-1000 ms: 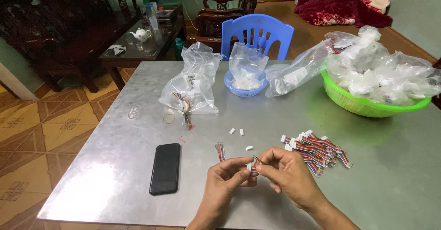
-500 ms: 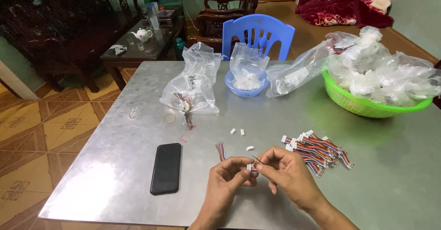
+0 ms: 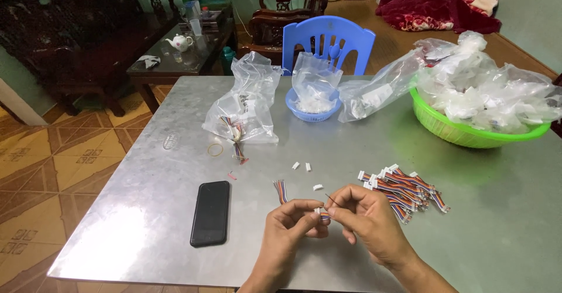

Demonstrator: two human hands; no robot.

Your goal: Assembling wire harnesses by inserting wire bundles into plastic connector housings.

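Ribbon cable (image 3: 281, 191), multicoloured, trails from the left hand (image 3: 291, 225), whose fingertips pinch its white connector (image 3: 317, 210) above the metal table (image 3: 146, 211). Right hand (image 3: 366, 223) pinches a thin pin (image 3: 331, 200) at that connector. Seemingly mid-fitting; careful aligning seems needed.

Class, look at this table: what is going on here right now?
A person sits at a metal table, both hands together over its near edge. The left hand pinches a short multicoloured wire piece with a small white connector, and the right hand holds a thin dark pin against it. A pile of similar wires lies to the right, a black phone to the left.
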